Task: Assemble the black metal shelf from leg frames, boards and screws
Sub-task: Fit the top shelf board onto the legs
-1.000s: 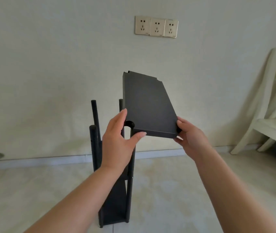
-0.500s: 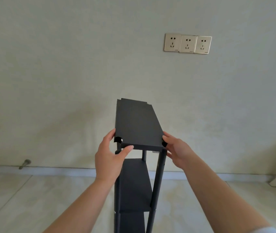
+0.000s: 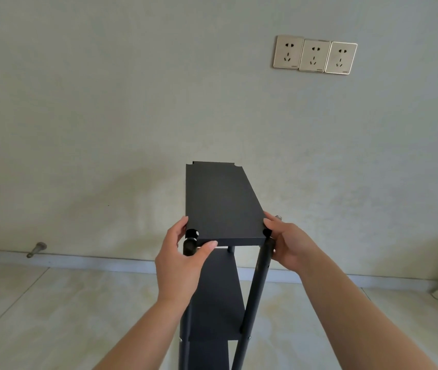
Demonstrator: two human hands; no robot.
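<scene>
- Lowering the top board (image 3: 222,201) further than half a second ago, we are now bringing it level and close onto the tops of the leg frames, where earlier it was tilted up in front of us, clear of the posts.
- Beginning at the left, we are curling our left hand (image 3: 182,259) round the board's near left corner, thumb lying along the front edge and fingers up the side, just beside the rounded cap of the left post (image 3: 191,240).
- We are holding the board flat over the frame, its notched corners lining up with the posts, and a lower board (image 3: 219,292) is already sitting fixed beneath it.
- We are judging the board to be thin sheet metal: stiff, fairly light for two hands, with a smooth painted face that could slip and folded edges that give the safest purchase.
- We are therefore keeping hold at the two near corners, where we can steer each notch onto its post.
- Over on the right, we are gripping the near right corner with our right hand (image 3: 288,243), fingers wrapped behind the right post (image 3: 259,284) and fingertips on the board's edge.
- We are seeing no screws in this view, so fastening is probably still ahead of us.
</scene>
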